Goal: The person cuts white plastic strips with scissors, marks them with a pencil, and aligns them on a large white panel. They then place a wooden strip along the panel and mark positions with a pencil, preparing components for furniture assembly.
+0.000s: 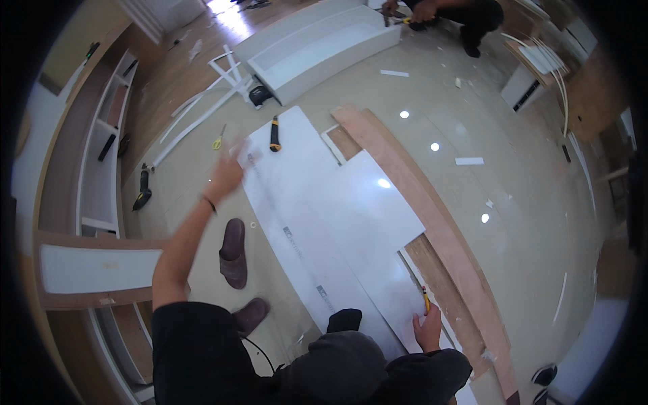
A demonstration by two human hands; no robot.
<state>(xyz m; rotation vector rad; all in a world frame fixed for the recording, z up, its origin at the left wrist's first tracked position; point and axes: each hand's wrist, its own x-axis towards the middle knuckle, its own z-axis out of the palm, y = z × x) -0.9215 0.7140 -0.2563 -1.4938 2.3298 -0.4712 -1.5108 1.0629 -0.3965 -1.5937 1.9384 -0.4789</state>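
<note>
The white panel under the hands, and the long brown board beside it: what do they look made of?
White panel: looks like laminated or painted sheet board, glossy; it mirrors a ceiling light. Long brown board: seemingly plywood or bare wood, matte, reddish, with faint grain. The hands rest on the panel; neither core is visible.

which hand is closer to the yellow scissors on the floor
Left. The left hand rests on the far end of the white panel, just beside the yellow scissors. The right hand holds a pencil at the panel's near end.
</note>
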